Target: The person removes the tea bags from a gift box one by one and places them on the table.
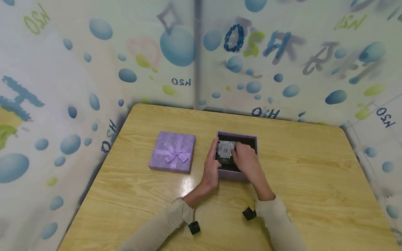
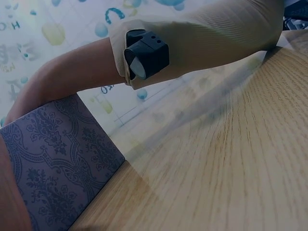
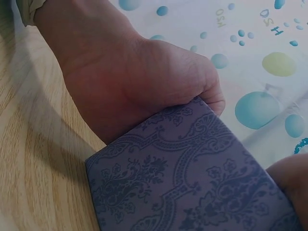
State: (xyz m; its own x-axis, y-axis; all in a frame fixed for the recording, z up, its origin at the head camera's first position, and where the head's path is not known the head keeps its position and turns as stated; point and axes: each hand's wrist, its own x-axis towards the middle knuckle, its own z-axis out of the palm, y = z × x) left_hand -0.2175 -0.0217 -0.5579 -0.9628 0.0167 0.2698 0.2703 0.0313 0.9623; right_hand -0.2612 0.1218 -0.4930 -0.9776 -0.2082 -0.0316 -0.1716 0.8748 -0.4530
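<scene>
An open purple gift box with a dark inside stands on the table. My left hand holds its left wall, fingers along the outside and thumb over the near rim; the right wrist view shows this left hand close against the patterned wall. Inside the box is a black pack with a grey and white label. My right hand reaches in over the near right side and grips the pack's right edge with curled fingers; some fingertips are hidden. In the left wrist view, the right arm bends over the box wall.
The purple lid with a ribbon bow lies left of the box. Both sit on a wooden table enclosed by printed fabric walls. Small black wrist devices hang at both sleeves.
</scene>
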